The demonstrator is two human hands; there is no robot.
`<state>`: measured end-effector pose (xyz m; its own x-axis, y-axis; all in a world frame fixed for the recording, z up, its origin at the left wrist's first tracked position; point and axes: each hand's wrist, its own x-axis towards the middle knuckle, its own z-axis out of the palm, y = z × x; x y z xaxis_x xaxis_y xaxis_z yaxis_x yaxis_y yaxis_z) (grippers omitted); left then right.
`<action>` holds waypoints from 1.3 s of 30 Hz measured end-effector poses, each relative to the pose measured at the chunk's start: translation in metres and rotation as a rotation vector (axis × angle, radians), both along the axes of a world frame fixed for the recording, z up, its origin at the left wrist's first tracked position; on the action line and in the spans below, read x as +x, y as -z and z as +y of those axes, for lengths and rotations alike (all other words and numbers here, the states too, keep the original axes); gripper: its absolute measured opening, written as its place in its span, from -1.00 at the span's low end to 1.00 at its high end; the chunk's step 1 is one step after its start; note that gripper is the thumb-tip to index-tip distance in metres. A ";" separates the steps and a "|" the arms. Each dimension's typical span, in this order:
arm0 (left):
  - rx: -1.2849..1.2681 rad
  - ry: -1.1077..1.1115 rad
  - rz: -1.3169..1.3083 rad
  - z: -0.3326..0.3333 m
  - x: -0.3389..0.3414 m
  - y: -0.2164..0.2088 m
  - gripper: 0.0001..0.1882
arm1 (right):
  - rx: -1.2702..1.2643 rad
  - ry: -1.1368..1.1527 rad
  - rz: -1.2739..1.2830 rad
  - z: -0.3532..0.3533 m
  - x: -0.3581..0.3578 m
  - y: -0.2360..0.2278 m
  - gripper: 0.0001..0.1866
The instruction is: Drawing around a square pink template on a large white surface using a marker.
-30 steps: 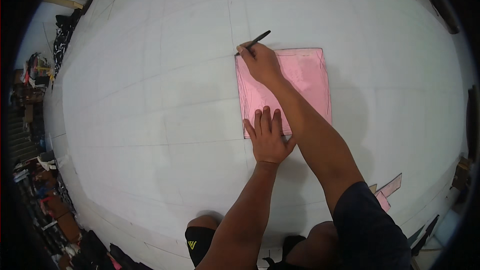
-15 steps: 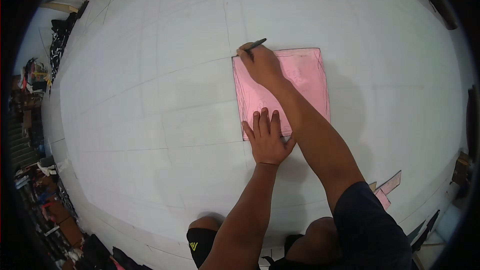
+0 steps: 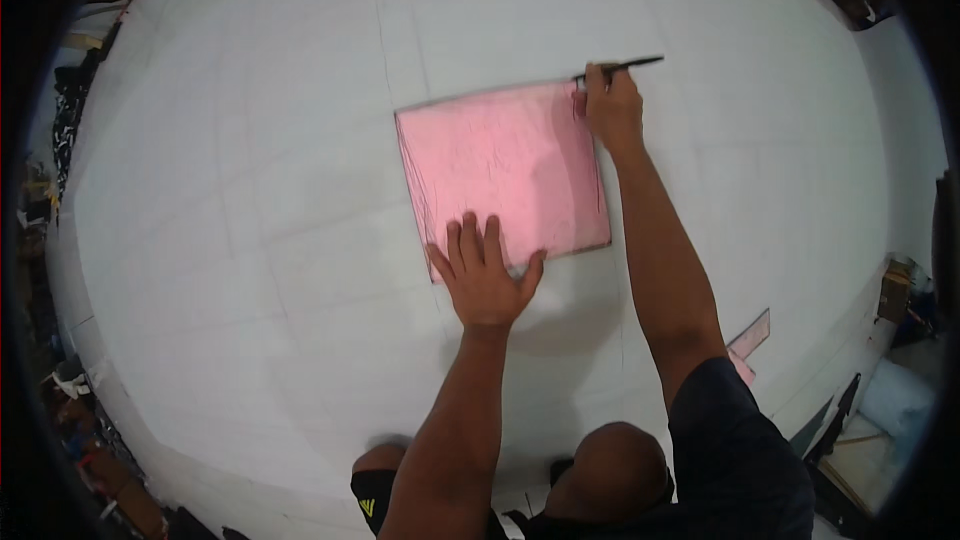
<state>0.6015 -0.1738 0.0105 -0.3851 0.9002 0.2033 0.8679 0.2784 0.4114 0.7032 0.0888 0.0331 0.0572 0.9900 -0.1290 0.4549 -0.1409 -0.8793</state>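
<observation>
A pink, roughly square sheet (image 3: pixel 500 160) lies flat on a large white surface (image 3: pixel 300 270), with dark lines along its edges and pencil-like scribbles near its left side. My left hand (image 3: pixel 485 280) presses on its near edge, fingers spread over the lower part. At the far right corner, my right hand (image 3: pixel 613 110) grips a dark pen (image 3: pixel 640 62), whose back end points off to the right. The tip is hidden or too small to make out against that corner.
Small pink cut pieces (image 3: pixel 752 335) lie on the white surface right of my right forearm. Faint ruled lines cross the surface. A brown box-like object (image 3: pixel 896 290) stands at the right edge, and cluttered items (image 3: pixel 100 480) line the left side.
My right hand has moved with the pen from the sheet's far left corner to its far right corner. My left hand still presses the near edge; the whole view has shifted.
</observation>
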 end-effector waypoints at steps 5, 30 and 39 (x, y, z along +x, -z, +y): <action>-0.025 -0.004 0.010 0.001 -0.002 0.001 -0.19 | 0.031 0.073 0.120 -0.005 -0.011 -0.006 -0.67; -0.082 0.042 0.061 -0.003 -0.003 0.006 -0.15 | 0.471 -0.572 -0.179 -0.073 -0.162 -0.006 -0.80; -0.032 0.014 0.044 0.000 0.001 0.002 -0.16 | 0.308 -0.196 -0.144 -0.012 0.025 -0.008 -0.69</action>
<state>0.6030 -0.1736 0.0090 -0.3633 0.9119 0.1912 0.8890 0.2779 0.3639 0.7282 0.0766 0.0409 -0.1411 0.9750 0.1718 0.5685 0.2219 -0.7922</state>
